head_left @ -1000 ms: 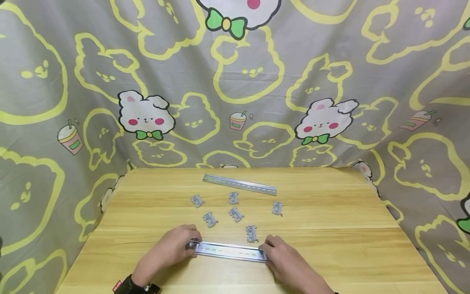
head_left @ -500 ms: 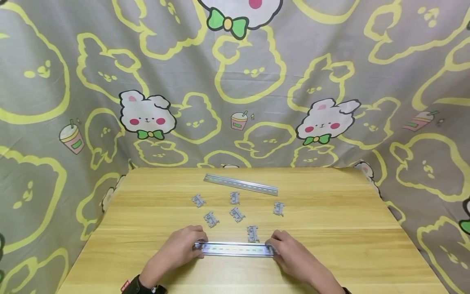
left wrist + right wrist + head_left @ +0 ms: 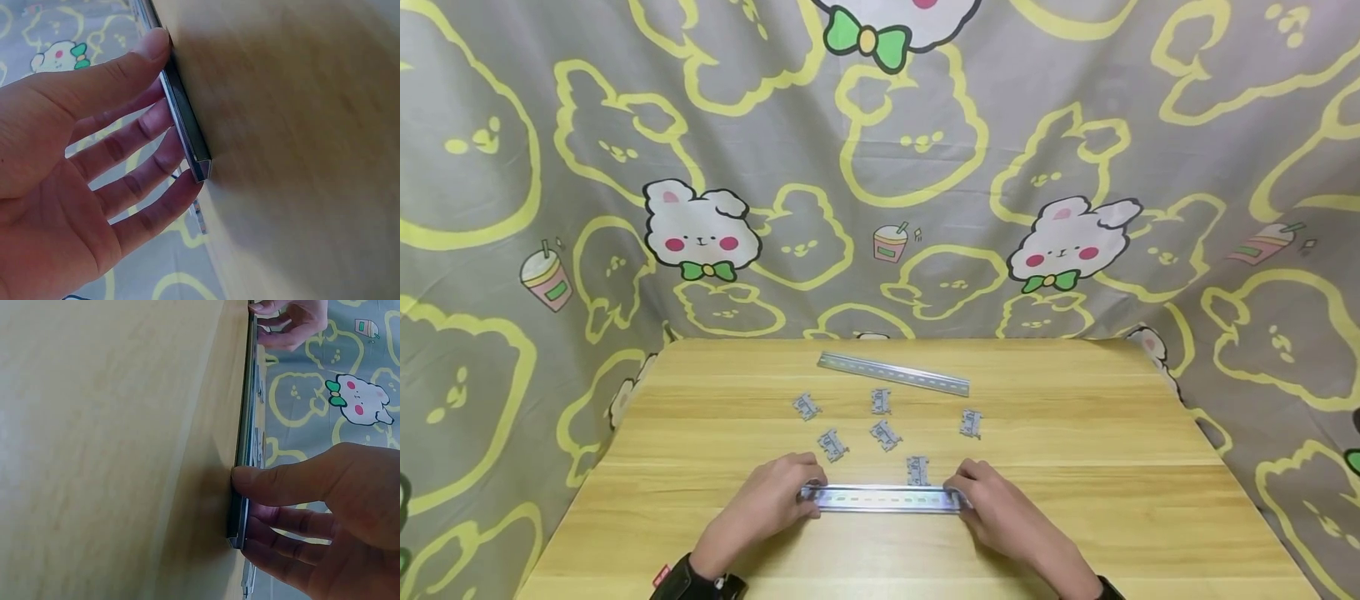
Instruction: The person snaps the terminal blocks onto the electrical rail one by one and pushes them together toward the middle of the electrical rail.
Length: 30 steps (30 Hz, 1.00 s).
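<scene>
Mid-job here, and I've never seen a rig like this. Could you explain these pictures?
There is no machine: these are a person's left grip and right grip, both bare hands. The wide picture comes from a camera on the head; the close ones come from cameras on the left and right wrists. On the wood-look table lie six small grey parts and, beyond them, a slotted metal rail. Both grips hold a second, similar rail, one at each end, nearer the person. Patterned cloth hangs behind.

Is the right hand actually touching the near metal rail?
Touching: the right wrist view shows the right hand gripping the near metal rail by its end, thumb on one long edge, fingers against the other.
</scene>
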Each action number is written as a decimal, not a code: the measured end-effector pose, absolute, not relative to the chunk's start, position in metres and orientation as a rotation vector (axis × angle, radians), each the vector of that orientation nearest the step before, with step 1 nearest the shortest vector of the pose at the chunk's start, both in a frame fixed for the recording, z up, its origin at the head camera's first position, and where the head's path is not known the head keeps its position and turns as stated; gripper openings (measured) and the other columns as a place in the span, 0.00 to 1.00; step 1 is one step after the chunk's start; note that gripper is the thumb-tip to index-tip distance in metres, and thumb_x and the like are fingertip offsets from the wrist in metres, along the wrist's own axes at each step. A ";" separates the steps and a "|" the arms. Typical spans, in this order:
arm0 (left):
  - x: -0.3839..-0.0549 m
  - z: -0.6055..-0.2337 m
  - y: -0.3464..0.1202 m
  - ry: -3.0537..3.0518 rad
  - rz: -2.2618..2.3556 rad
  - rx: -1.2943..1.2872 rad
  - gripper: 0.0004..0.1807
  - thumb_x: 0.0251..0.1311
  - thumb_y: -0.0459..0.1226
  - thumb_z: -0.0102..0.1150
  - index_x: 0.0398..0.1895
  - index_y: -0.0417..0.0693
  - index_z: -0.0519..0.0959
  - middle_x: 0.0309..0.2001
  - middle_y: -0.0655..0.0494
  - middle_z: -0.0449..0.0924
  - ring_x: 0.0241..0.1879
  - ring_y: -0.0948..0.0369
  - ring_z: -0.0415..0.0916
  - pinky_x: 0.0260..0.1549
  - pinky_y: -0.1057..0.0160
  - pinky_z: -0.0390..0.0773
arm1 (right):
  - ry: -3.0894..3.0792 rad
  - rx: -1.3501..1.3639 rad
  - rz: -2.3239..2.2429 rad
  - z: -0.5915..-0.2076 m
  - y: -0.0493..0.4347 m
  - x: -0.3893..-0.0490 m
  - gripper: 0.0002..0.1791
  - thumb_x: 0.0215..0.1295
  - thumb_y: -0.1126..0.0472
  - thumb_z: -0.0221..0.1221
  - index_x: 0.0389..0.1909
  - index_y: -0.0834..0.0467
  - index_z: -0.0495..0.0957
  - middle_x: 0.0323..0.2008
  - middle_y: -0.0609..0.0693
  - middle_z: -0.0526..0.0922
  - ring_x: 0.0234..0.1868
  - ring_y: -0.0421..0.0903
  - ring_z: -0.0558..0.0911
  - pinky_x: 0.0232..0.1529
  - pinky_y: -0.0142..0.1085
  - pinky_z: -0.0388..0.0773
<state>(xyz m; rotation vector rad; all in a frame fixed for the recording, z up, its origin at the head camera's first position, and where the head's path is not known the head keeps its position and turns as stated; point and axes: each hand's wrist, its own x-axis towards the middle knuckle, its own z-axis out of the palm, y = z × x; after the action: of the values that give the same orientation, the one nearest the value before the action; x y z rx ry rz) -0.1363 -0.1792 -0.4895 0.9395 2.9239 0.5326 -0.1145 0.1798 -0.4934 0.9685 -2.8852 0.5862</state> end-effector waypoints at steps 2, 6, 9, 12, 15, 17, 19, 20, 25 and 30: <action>-0.138 -0.490 -0.179 2.926 0.534 0.939 0.16 0.44 0.42 0.82 0.37 0.52 0.87 0.37 0.64 0.82 0.36 0.65 0.77 0.34 0.66 0.81 | -2.884 0.961 0.589 -0.493 0.180 -0.116 0.17 0.57 0.70 0.72 0.48 0.59 0.86 0.43 0.48 0.81 0.42 0.43 0.78 0.43 0.34 0.84; -0.141 -0.490 -0.179 2.930 0.533 0.930 0.17 0.44 0.42 0.82 0.38 0.52 0.87 0.38 0.64 0.82 0.36 0.65 0.77 0.34 0.65 0.81 | -2.893 0.948 0.597 -0.494 0.180 -0.120 0.16 0.57 0.70 0.72 0.48 0.59 0.86 0.43 0.48 0.81 0.42 0.43 0.78 0.42 0.34 0.83; -0.143 -0.491 -0.178 2.937 0.526 0.921 0.17 0.44 0.42 0.82 0.39 0.52 0.87 0.38 0.64 0.82 0.37 0.64 0.79 0.36 0.64 0.82 | -2.904 0.938 0.603 -0.493 0.179 -0.122 0.17 0.57 0.70 0.72 0.48 0.59 0.86 0.42 0.48 0.81 0.43 0.44 0.79 0.43 0.35 0.84; -0.146 -0.491 -0.178 2.946 0.507 0.919 0.18 0.44 0.43 0.82 0.39 0.52 0.87 0.39 0.63 0.83 0.38 0.63 0.79 0.37 0.63 0.83 | -2.915 0.935 0.612 -0.492 0.179 -0.125 0.17 0.57 0.70 0.71 0.49 0.60 0.86 0.43 0.49 0.81 0.44 0.45 0.80 0.45 0.36 0.85; -0.148 -0.490 -0.177 2.948 0.491 0.917 0.18 0.44 0.43 0.81 0.40 0.51 0.87 0.39 0.62 0.83 0.39 0.62 0.80 0.38 0.62 0.84 | -2.921 0.938 0.620 -0.491 0.179 -0.129 0.18 0.57 0.71 0.71 0.49 0.60 0.86 0.43 0.50 0.81 0.44 0.46 0.80 0.44 0.36 0.85; -0.149 -0.490 -0.177 2.949 0.489 0.914 0.18 0.44 0.42 0.81 0.40 0.51 0.87 0.40 0.61 0.84 0.40 0.61 0.81 0.39 0.60 0.85 | -2.916 0.946 0.620 -0.491 0.179 -0.131 0.17 0.57 0.71 0.72 0.49 0.61 0.86 0.43 0.50 0.81 0.44 0.46 0.80 0.44 0.37 0.85; -0.151 -0.490 -0.177 2.953 0.484 0.907 0.18 0.44 0.42 0.81 0.41 0.51 0.87 0.41 0.61 0.84 0.41 0.59 0.81 0.40 0.58 0.85 | -2.912 0.951 0.615 -0.490 0.179 -0.133 0.17 0.56 0.72 0.72 0.48 0.61 0.85 0.43 0.50 0.81 0.44 0.46 0.80 0.43 0.37 0.85; -0.151 -0.490 -0.177 2.955 0.482 0.904 0.18 0.44 0.42 0.81 0.41 0.52 0.87 0.42 0.61 0.84 0.41 0.59 0.82 0.41 0.58 0.85 | -2.909 0.955 0.615 -0.490 0.179 -0.134 0.17 0.56 0.72 0.72 0.48 0.61 0.85 0.43 0.50 0.81 0.43 0.46 0.80 0.43 0.37 0.85; -0.153 -0.491 -0.177 2.963 0.476 0.905 0.19 0.44 0.43 0.81 0.41 0.52 0.87 0.42 0.61 0.84 0.41 0.58 0.82 0.41 0.57 0.85 | -2.929 0.973 0.627 -0.488 0.179 -0.139 0.17 0.56 0.71 0.72 0.48 0.62 0.85 0.43 0.50 0.81 0.43 0.46 0.80 0.44 0.37 0.84; -0.154 -0.491 -0.177 2.961 0.482 0.905 0.18 0.45 0.43 0.81 0.41 0.52 0.87 0.42 0.61 0.84 0.41 0.58 0.82 0.40 0.58 0.85 | -2.950 0.974 0.668 -0.483 0.173 -0.146 0.17 0.61 0.65 0.71 0.52 0.61 0.84 0.46 0.50 0.80 0.45 0.45 0.80 0.46 0.38 0.84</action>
<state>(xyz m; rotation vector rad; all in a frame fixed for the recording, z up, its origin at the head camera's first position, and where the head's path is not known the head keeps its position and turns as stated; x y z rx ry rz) -0.1535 -0.1772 -0.4913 0.9046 2.9610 0.4825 -0.1460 0.1732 -0.4834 0.9744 -2.9502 0.6679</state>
